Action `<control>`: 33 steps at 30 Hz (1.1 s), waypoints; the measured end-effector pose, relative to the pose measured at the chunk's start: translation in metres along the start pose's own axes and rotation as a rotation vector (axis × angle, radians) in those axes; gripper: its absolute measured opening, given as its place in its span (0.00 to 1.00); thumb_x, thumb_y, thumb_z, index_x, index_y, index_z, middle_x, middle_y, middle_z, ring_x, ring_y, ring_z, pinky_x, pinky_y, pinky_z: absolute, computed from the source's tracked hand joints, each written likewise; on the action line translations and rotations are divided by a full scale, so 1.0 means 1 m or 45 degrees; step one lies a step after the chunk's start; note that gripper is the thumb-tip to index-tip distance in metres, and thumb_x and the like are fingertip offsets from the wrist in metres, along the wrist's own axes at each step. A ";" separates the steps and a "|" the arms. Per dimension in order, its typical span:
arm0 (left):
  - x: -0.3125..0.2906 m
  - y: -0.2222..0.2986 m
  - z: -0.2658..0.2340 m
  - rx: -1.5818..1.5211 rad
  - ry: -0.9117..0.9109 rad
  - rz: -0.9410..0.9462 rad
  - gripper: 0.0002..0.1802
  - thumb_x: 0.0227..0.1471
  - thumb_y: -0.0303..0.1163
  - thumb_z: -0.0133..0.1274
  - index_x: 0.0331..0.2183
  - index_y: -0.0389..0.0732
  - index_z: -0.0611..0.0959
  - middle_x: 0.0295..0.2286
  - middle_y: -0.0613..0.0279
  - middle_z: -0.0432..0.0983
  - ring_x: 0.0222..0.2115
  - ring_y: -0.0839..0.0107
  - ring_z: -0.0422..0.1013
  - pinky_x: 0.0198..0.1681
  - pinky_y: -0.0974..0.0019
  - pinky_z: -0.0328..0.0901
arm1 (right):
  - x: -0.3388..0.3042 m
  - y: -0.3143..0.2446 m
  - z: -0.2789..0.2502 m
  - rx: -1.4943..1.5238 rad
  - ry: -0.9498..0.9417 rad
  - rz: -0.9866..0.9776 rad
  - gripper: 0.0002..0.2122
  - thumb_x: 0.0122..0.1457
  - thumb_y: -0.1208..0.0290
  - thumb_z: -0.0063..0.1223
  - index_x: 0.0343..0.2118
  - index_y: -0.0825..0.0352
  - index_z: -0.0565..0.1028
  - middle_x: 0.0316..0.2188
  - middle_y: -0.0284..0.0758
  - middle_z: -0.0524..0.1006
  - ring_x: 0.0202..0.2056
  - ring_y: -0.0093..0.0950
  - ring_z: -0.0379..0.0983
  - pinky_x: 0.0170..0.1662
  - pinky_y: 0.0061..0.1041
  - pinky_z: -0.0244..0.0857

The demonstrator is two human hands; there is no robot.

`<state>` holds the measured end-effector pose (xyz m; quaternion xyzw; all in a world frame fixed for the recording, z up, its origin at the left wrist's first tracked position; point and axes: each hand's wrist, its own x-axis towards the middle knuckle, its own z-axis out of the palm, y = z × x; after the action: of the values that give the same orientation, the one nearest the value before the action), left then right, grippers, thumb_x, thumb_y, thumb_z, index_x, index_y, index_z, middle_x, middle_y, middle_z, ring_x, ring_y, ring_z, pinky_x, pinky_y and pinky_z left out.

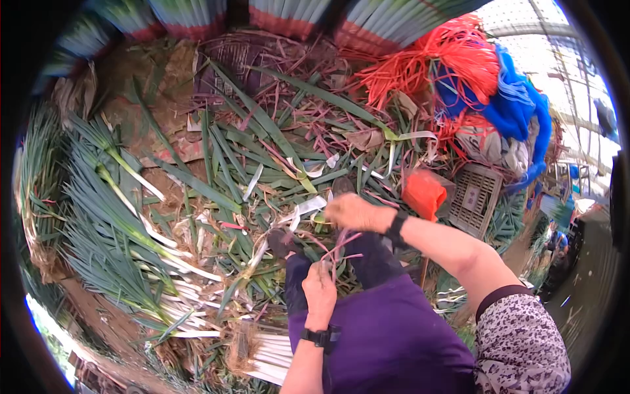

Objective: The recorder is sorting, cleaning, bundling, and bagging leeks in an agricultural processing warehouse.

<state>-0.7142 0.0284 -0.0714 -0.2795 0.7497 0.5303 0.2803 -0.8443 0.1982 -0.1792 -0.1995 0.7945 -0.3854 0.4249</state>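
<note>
My left hand (319, 290) is closed on several thin purple tie strips (338, 249), whose loose ends stick up above the fingers. Farther up and to the right, my right hand (357, 213) is held with its fingers curled together; whatever lies in them is hidden. Both hands are over my lap, which a purple apron (394, 328) covers. Beside my left forearm lies a bundle of white-stemmed green onions (269, 354), roots pointing left. A larger loose pile of green onions (118, 243) spreads out on the left, white ends toward me.
Trimmed green leaves (256, 144) and purple strips litter the ground ahead. Tied onion bundles (289, 13) stand along the far edge. At right are red strips (453, 59), blue netting (518, 98), a slotted plastic crate (474, 197) and an orange-red object (424, 194).
</note>
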 end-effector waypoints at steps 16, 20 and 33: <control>0.048 -0.044 0.023 -0.975 0.122 -0.577 0.14 0.60 0.37 0.47 0.34 0.36 0.78 0.16 0.77 0.58 0.15 0.86 0.53 0.18 0.79 0.52 | 0.145 0.186 0.003 -0.416 0.586 0.361 0.14 0.55 0.64 0.49 0.32 0.73 0.73 0.29 0.53 0.75 0.35 0.48 0.72 0.39 0.40 0.65; 0.034 -0.053 0.026 -0.946 0.209 -0.632 0.10 0.59 0.33 0.49 0.31 0.35 0.77 0.17 0.75 0.65 0.15 0.87 0.57 0.16 0.80 0.52 | 0.067 0.095 -0.035 0.401 0.316 0.705 0.14 0.55 0.65 0.53 0.32 0.75 0.75 0.23 0.37 0.75 0.25 0.27 0.68 0.31 0.27 0.60; 0.073 0.063 -0.030 -1.261 0.395 -0.328 0.11 0.58 0.34 0.50 0.24 0.41 0.73 0.14 0.74 0.59 0.13 0.82 0.56 0.18 0.74 0.56 | -0.062 -0.049 -0.210 1.717 0.530 0.273 0.13 0.62 0.65 0.45 0.29 0.70 0.73 0.18 0.30 0.70 0.28 0.29 0.68 0.45 0.29 0.63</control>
<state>-0.8132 0.0084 -0.0754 -0.5431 0.4019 0.7345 0.0636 -0.9844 0.3003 -0.0364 0.2635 0.4631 -0.7790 0.3306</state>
